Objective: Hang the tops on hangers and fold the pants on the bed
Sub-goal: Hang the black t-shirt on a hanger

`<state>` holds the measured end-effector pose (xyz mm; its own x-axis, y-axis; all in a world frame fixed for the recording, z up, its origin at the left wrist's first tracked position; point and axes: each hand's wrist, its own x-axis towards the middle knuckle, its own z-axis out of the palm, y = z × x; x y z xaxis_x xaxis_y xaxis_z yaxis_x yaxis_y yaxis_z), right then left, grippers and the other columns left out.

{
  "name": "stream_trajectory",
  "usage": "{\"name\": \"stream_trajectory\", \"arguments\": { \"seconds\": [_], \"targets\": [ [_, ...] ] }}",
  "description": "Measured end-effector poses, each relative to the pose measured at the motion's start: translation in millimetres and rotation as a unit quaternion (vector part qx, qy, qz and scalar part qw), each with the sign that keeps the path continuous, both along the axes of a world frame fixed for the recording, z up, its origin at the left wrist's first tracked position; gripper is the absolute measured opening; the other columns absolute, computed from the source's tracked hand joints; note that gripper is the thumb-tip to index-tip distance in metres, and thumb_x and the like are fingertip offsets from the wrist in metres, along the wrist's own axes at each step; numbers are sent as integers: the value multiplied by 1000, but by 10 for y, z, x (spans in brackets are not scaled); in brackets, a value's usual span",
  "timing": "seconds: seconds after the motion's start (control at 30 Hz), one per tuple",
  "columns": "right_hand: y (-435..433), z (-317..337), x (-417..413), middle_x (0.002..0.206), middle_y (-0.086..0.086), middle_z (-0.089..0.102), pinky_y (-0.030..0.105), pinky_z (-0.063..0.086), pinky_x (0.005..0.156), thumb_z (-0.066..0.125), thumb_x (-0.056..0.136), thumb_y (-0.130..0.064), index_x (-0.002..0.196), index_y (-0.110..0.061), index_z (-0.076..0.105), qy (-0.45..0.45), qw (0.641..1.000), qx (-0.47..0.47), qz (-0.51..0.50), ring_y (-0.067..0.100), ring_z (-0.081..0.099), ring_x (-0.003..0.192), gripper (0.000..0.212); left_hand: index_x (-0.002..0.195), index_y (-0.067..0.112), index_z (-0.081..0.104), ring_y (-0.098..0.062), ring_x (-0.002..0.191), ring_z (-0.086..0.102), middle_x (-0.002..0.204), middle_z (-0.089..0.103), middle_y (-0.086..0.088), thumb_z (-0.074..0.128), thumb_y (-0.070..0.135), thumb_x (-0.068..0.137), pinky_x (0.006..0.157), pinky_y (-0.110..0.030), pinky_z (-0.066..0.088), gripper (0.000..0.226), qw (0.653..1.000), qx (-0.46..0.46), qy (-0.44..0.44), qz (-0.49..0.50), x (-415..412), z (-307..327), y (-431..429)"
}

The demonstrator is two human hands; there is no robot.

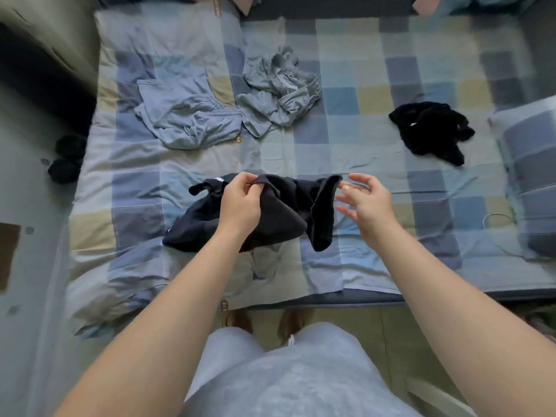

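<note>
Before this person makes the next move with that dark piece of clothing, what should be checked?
1. Left hand grips the dark garment: ok, it pinches the upper edge.
2. Right hand has hold: not ok, fingers spread beside the cloth.
3. Garment laid flat: not ok, bunched on the bed.
4. Top or pants: cannot tell.
5. Hanger at hand: cannot tell, none in view.
6. Other clothes apart: ok, the light blue garment, grey garment and black garment lie farther up.
</note>
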<state>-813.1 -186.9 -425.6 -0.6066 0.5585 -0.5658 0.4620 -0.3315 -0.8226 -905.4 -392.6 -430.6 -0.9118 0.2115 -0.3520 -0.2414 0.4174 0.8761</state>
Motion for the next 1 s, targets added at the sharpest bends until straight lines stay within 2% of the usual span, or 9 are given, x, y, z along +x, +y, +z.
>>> {"name": "stream_trajectory", "arguments": {
  "seconds": [0.17,0.3,0.4,0.47,0.53,0.63,0.73,0.8,1.0],
  "targets": [
    [27,434,515,121,2,67,34,54,87,67,96,-21,116,-23,59,19,998,1,64,19,65,112,21,94,12,66,-2,72,59,81,66,4,54,18,102,73,-24,47,15,996,83,-29,13,219,637,433],
    [11,568,868,125,-9,60,12,47,71,75,90,-29,133,-26,46,-4,990,-11,142,-1,59,106,52,86,20,64,-18,79,59,80,66,-2,56,13,99,75,-37,48,17,985,165,-52,17,380,1088,816],
    [25,589,1030,125,-13,62,10,50,73,72,92,-24,135,-27,48,-3,985,-30,172,-4,59,108,50,90,15,63,-16,69,59,76,64,-2,55,9,100,62,-28,50,14,969,237,-67,5,489,1412,1081],
    [64,608,1095,119,-10,68,20,54,85,71,92,-29,130,-25,58,4,986,9,165,6,63,109,40,90,14,61,-11,63,58,74,62,0,53,8,101,56,-23,49,16,958,275,-75,-7,545,1601,1221],
    [165,659,1159,104,7,72,45,53,90,64,93,-41,112,-15,67,-8,986,103,129,25,67,100,32,87,15,59,-11,63,56,73,61,1,52,8,102,57,-24,48,19,951,300,-80,-9,560,1730,1318],
    [474,766,1275,85,20,65,48,49,71,50,100,-46,91,-5,64,11,976,198,91,31,60,77,43,90,13,58,-17,76,59,84,62,-5,51,9,103,65,-30,53,16,947,307,-86,20,472,1799,1406],
    [823,1103,1354,75,10,64,35,44,68,50,104,-38,84,-8,65,24,971,225,73,15,55,74,39,97,11,57,-27,96,63,107,63,-15,49,9,104,79,-38,59,11,944,301,-121,56,370,1742,1481],
    [995,1362,1354,78,3,65,33,46,71,50,105,-32,88,-7,67,43,968,229,90,13,57,76,34,100,11,56,-28,97,65,112,62,-16,47,8,105,78,-39,60,10,941,302,-148,47,376,1719,1546],
    [1261,1908,1102,81,13,54,41,40,70,53,95,-39,90,10,54,53,977,191,75,26,51,75,50,104,12,63,-26,103,72,110,75,-6,59,12,101,89,-39,57,5,952,224,-157,-137,660,1794,1680]
  ]
}}
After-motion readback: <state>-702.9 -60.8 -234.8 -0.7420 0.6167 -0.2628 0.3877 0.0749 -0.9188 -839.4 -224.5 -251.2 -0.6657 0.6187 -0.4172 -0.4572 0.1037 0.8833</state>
